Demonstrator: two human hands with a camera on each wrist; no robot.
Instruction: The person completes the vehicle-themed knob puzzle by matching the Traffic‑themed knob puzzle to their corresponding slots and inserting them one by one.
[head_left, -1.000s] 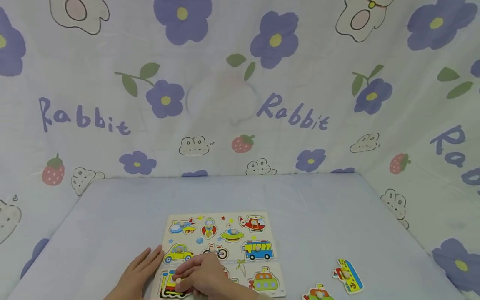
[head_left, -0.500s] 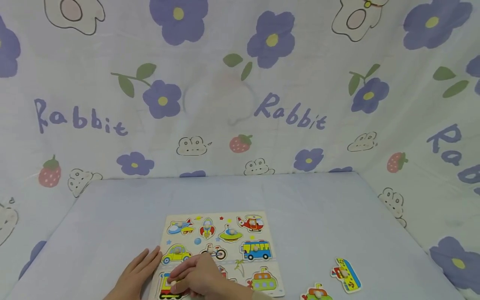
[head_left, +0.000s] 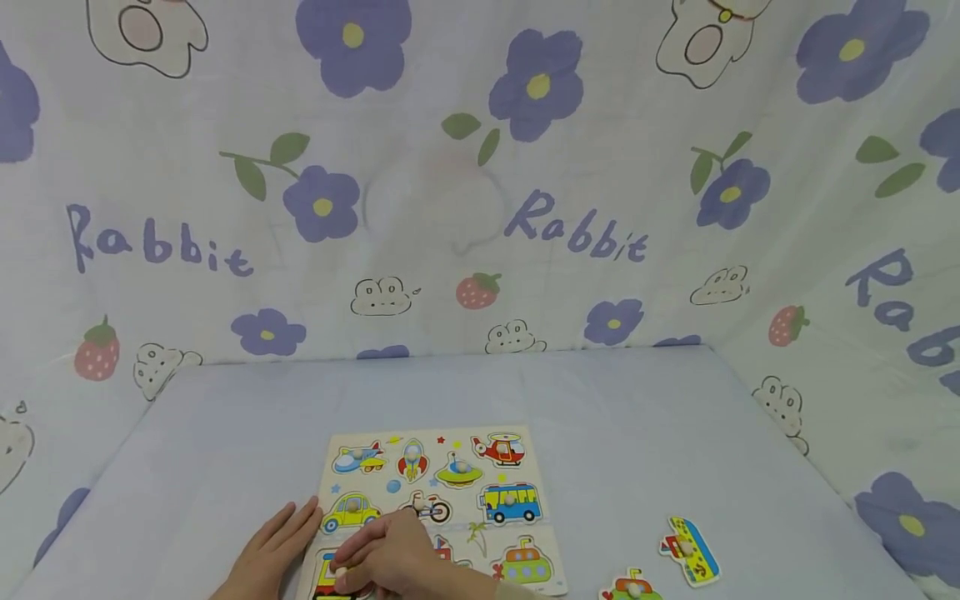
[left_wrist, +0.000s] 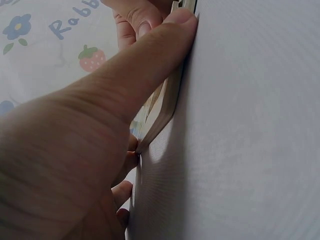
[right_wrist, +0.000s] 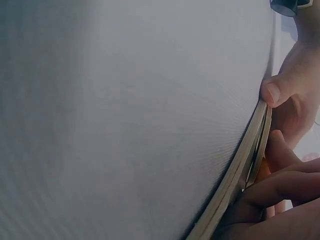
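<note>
A wooden knob puzzle board (head_left: 487, 450) with vehicle pictures lies on the table. My right hand (head_left: 397, 554) pinches the knob of the train puzzle piece (head_left: 324, 586) over the board's near left corner, hiding part of the train. In the right wrist view, the fingers (right_wrist: 280, 190) bend over the board's edge, where a thin gap shows between piece and board. My left hand (head_left: 266, 550) rests along the board's left side, fingers straight. Its thumb (left_wrist: 155, 50) presses the board's near edge in the left wrist view.
Right of the board lie a ship piece (head_left: 692, 552) and a submarine piece (head_left: 632, 586), partly cut off by the frame. Other pieces, such as the bus (head_left: 510, 502) and car (head_left: 351, 512), sit in the board. A patterned cloth wall (head_left: 420, 233) stands behind the table.
The right hand has shifted the train piece slightly left and toward the near edge over its spot. The left hand stays by the board. The head view has shifted a little.
</note>
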